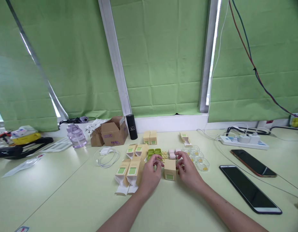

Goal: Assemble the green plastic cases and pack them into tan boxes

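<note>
A small closed tan carton (170, 169) with a green window stands upright between my two hands. My left hand (151, 172) is at its left side, fingers loosely curled and apart, fingertips close to the carton. My right hand (188, 170) is on the other side with bent, parted fingers close to the carton's right face. Whether any fingertip touches it, I cannot tell. Several tan cartons with open flaps (133, 172) stand left of my left hand. Behind the hands lie green square cups (155, 151), small yellow pieces (164, 153), pink pieces (172, 152) and clear plastic cups (202, 163).
Two closed cartons (150, 138) and an open one (185, 139) stand farther back. Two phones (250, 188) (253, 162) and a power strip (244, 142) are at right. A charger cable (107, 158), cardboard box (114, 131), black cylinder (131, 127) and purple bottle (76, 136) are at left.
</note>
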`<state>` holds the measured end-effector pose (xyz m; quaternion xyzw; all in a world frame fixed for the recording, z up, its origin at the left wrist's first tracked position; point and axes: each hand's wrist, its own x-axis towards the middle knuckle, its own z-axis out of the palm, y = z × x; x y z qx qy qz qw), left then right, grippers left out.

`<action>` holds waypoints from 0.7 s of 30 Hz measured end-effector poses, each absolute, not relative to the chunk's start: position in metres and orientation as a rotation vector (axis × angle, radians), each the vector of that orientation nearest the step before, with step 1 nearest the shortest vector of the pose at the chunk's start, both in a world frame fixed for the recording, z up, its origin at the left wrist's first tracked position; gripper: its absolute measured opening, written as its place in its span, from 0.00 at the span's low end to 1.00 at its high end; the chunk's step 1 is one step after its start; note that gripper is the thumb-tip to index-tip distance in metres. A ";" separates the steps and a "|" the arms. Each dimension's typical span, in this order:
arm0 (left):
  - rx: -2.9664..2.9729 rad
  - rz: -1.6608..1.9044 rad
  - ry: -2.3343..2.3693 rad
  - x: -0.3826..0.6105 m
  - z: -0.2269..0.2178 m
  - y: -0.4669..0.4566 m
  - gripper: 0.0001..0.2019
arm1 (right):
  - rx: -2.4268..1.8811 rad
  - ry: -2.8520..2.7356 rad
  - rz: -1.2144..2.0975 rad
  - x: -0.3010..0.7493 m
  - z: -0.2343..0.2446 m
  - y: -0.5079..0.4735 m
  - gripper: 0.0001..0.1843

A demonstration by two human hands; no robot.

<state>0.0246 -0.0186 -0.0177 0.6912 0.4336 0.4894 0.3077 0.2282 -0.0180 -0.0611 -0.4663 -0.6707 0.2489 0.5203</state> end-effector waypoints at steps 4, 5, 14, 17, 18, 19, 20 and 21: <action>1.998 1.332 1.244 0.024 -0.013 -0.026 0.04 | -1.187 -1.673 0.578 0.232 -0.063 -0.016 0.14; 2.044 1.349 1.255 0.024 -0.012 -0.027 0.04 | -1.204 -1.704 0.572 0.232 -0.064 -0.016 0.12; 2.402 1.295 1.098 0.027 -0.014 -0.032 0.15 | -1.252 -1.809 0.602 0.232 -0.061 -0.017 0.10; 2.527 1.124 1.150 0.030 -0.015 -0.034 0.19 | -1.256 -1.820 0.597 0.232 -0.062 -0.016 0.09; 2.568 1.072 1.170 0.030 -0.015 -0.035 0.19 | -1.258 -1.823 0.593 0.232 -0.062 -0.016 0.09; 2.607 1.027 1.186 0.031 -0.015 -0.036 0.20 | -1.260 -1.827 0.591 0.232 -0.062 -0.016 0.08; 2.639 0.989 1.198 0.032 -0.014 -0.036 0.20 | -1.262 -1.832 0.591 0.232 -0.061 -0.017 0.08; 2.667 0.958 1.207 0.032 -0.013 -0.037 0.20 | -1.264 -1.836 0.592 0.232 -0.061 -0.017 0.08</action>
